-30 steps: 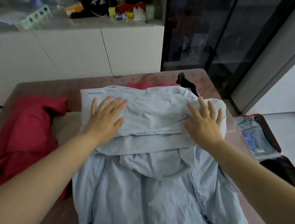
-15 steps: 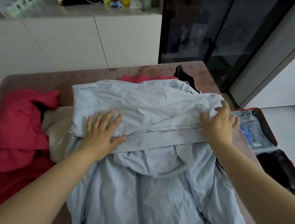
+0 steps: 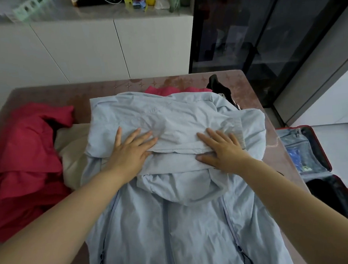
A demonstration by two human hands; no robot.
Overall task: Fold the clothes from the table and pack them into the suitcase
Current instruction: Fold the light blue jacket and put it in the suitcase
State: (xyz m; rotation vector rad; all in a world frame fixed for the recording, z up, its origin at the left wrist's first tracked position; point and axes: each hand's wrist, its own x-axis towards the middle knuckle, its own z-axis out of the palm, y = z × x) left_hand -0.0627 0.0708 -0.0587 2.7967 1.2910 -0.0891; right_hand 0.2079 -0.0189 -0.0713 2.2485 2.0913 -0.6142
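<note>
Both hands have slid inward along the fold since the earlier frame, the right hand furthest, off the garment's right edge and toward its middle. It and the left hand lie flat with fingers straight and spread, palms pressing on the pale blue jacket. The jacket is thin, crinkled cloth, spread on the brown table with its far part doubled back toward the person. The hands rest on the seam-like edge of that fold, just above the rounded, slack hood. Two long zips run down the near half, each ending in a dark looped pull. A rumpled red garment lies to the left, with a beige cloth between it and the jacket. The open red-rimmed suitcase, grey-lined, sits on the floor to the right of the table, well apart from either hand.
</note>
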